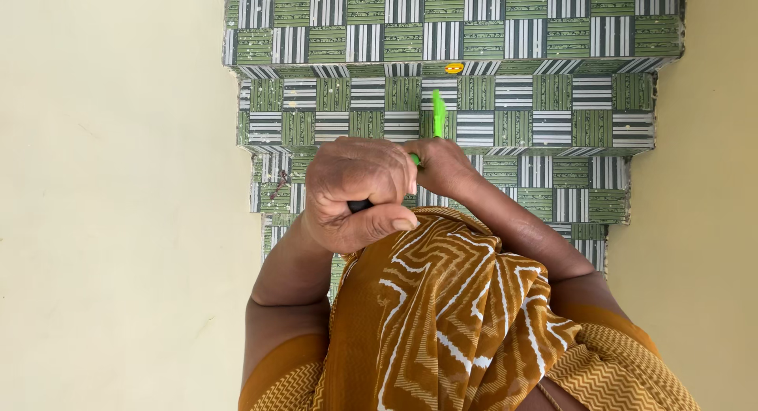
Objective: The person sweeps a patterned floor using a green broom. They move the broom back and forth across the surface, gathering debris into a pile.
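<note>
One view only — a head-worn camera looking steeply down along the person's own chest and arms. It sits close: the patterned brown cloth (450, 316) fills the lower frame, the two forearms rise from it, and the green-and-white tiled steps (513, 103) descend beyond — pale walls (103, 198) closing both sides.

No packages, labels, signs, screens in view.
</note>
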